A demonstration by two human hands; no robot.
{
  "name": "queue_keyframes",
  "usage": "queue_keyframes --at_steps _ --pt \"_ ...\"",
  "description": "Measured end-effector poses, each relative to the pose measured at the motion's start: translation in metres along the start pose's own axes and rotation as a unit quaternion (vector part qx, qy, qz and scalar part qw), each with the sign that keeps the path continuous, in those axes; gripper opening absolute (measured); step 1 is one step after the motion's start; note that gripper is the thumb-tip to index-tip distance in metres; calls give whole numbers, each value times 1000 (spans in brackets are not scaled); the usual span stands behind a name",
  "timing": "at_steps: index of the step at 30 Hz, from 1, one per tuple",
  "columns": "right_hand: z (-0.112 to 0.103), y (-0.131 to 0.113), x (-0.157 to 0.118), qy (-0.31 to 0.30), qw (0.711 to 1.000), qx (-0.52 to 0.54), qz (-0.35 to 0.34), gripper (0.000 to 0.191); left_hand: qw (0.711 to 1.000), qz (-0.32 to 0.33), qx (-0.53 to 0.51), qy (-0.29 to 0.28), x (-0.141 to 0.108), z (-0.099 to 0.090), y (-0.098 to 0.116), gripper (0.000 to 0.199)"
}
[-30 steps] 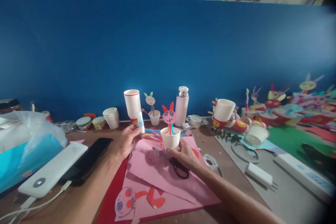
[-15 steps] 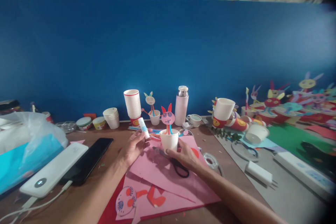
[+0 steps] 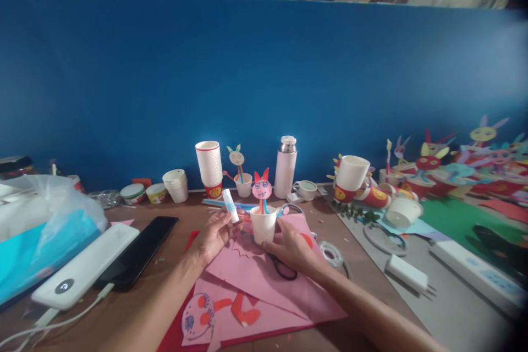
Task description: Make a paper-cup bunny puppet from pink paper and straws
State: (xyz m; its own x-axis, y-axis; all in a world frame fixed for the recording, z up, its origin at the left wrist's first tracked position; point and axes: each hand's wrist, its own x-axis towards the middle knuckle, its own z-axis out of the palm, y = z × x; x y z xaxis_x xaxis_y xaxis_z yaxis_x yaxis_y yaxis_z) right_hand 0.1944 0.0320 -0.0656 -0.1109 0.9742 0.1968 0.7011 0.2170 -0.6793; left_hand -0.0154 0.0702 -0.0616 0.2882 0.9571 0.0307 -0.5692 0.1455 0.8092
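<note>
A white glue stick [image 3: 230, 206] with a blue label stands slightly tilted in my left hand [image 3: 217, 234], pinched between thumb and fingers. My right hand [image 3: 289, 242] is closed on the right side of a white paper cup [image 3: 263, 225]. Out of the cup rises a pink paper rabbit head [image 3: 262, 189] with red ears and a drawn face, on red and blue strips. Beneath both hands lie pink paper sheets [image 3: 256, 278]. Dark-handled scissors [image 3: 286, 270] lie on them, partly hidden by my right hand. A drawn pink paper face [image 3: 197, 316] rests nearer me.
Behind are a tall stack of paper cups [image 3: 209, 165], a second rabbit cup [image 3: 243, 184] and a pink thermos [image 3: 285, 168]. A phone [image 3: 140, 253] and power bank [image 3: 86, 267] lie left. Rightward are a tape roll [image 3: 331, 253], a power strip [image 3: 478, 275] and several rabbit cups [image 3: 429, 168].
The cup with the rabbit head has shifted slightly left and down with my right hand. My left hand has moved a little right with the glue stick, closer to the cup.
</note>
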Motion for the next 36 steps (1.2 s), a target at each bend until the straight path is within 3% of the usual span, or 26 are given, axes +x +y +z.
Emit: queue_keyframes --at_steps 7,9,13,17,24,36 --pt "-2 1 -1 -16 988 -146 -38 52 1000 7 -6 15 2 -5 -4 14" --pt "-7 -1 -1 -19 982 -180 -50 48 1000 5 -1 12 2 -5 -4 13" --pt "-27 -14 -1 10 972 -218 -83 21 1000 3 26 -3 -1 -1 0 13" --pt "-37 -34 -1 82 960 -187 -192 19 998 -8 68 -15 -6 7 3 17" --pt "-17 -47 15 71 933 -196 -294 18 996 -10 75 -54 -9 10 0 19" --pt "5 -51 27 62 928 -227 -287 27 997 7 51 -63 -6 6 0 24"
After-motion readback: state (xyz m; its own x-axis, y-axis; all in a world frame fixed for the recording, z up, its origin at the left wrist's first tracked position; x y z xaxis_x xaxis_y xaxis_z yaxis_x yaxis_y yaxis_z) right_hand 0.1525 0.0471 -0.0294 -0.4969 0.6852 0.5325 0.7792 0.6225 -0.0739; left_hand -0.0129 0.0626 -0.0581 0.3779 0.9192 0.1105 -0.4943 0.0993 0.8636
